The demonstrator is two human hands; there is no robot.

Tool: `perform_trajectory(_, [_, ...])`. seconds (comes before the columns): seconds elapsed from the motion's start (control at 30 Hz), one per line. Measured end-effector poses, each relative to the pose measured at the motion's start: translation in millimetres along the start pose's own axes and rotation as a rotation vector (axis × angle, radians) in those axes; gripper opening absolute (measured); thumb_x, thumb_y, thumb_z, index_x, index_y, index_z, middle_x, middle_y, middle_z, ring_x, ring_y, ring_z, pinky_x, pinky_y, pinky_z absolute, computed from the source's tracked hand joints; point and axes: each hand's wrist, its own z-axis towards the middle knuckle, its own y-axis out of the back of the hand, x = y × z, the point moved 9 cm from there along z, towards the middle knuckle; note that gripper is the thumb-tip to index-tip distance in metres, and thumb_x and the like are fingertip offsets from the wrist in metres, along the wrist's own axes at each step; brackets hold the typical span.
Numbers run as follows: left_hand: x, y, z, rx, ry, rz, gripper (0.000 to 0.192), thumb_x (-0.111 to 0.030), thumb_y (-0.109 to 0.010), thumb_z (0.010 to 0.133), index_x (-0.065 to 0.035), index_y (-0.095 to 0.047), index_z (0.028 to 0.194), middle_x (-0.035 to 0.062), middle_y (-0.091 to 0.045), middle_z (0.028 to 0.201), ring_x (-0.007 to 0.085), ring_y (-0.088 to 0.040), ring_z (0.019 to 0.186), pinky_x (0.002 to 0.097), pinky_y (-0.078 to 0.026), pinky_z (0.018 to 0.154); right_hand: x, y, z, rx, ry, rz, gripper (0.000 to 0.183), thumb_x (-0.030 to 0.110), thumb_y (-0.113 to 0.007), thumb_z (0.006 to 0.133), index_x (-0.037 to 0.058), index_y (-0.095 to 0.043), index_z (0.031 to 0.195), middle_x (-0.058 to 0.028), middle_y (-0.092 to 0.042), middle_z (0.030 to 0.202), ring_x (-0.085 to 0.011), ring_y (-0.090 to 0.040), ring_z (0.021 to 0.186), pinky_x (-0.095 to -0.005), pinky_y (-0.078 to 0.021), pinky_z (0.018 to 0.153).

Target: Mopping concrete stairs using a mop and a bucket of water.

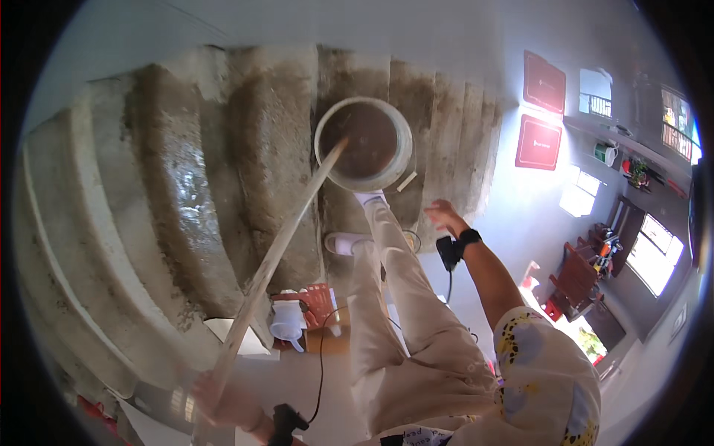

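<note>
My left hand (207, 396), blurred at the lower left, is wrapped around a long pale wooden pole (273, 253). The pole slants up across the near rim of a whitish bucket (404, 139), and its darker far end reaches the murky brown liquid (362, 142) inside. Standing on a stair tread, the bucket has a wire handle with a pale grip (407, 182) hanging at its side. My right hand (443, 214) holds nothing and is in the air to the right, its fingers slightly apart, below the bucket in the picture.
Wet, stained concrete steps (189, 184) curve across the left. My feet, in pale slippers (341, 243), are close to the bucket. A translucent plastic jug (286, 321) and a reddish box (321, 301) sit near the pole. A black cable (322, 362) hangs from my left wrist.
</note>
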Motion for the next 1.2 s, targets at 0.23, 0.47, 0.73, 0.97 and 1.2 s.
perform_trajectory(0.23, [28,-20,4,0.238,0.178,-0.382,0.021,-0.018,-0.028,0.081,-0.0025,-0.042,0.078,0.0051,-0.046,0.073,0.0153,-0.044,0.070,0.0298,-0.034,0.073,37,-26,131,-0.124,0.776,-0.179,0.069,0.020,-0.059,0.062,0.0127,-0.020,0.118,-0.0064,-0.039,0.106,-0.0202,-0.034,0.102,-0.0418,-0.0355,0.074])
perform_trajectory(0.47, [25,3,-11,0.002,0.174,-0.344,0.018,-0.018,-0.034,0.078,-0.0035,-0.042,0.073,0.0044,-0.043,0.069,0.0162,-0.042,0.070,0.0306,-0.033,0.074,38,-43,106,0.036,0.132,1.339,0.020,0.021,-0.055,0.068,0.0082,-0.047,0.080,-0.0042,-0.048,0.075,-0.0208,-0.049,0.076,-0.0367,-0.0411,0.070])
perform_trajectory(0.73, [-5,-41,-43,-0.052,0.127,-0.244,0.015,-0.019,-0.038,0.075,-0.0065,-0.036,0.067,0.0038,-0.040,0.068,0.0167,-0.042,0.076,0.0340,-0.030,0.081,128,-36,-13,0.467,0.221,1.532,0.019,0.024,-0.053,0.072,0.0084,-0.042,0.068,-0.0044,-0.043,0.064,-0.0212,-0.047,0.066,-0.0367,-0.0388,0.074])
perform_trajectory(0.97, [4,-41,-78,-0.046,0.364,-0.378,0.013,-0.017,-0.045,0.074,-0.0058,-0.038,0.071,0.0091,-0.046,0.080,0.0263,-0.041,0.094,0.0425,-0.032,0.081,183,-27,-41,0.393,0.185,1.408,0.019,0.021,-0.055,0.069,0.0108,-0.041,0.062,-0.0023,-0.040,0.055,-0.0186,-0.042,0.059,-0.0337,-0.0377,0.065])
perform_trajectory(1.2, [-28,-14,-91,0.000,0.250,-0.207,0.022,-0.025,-0.045,0.073,-0.0060,-0.037,0.066,0.0117,-0.049,0.075,0.0263,-0.046,0.087,0.0397,-0.034,0.079,166,-12,-29,0.252,0.162,1.199,0.018,0.022,-0.058,0.065,0.0145,-0.042,0.065,0.0014,-0.033,0.050,-0.0135,-0.034,0.049,-0.0316,-0.0332,0.053])
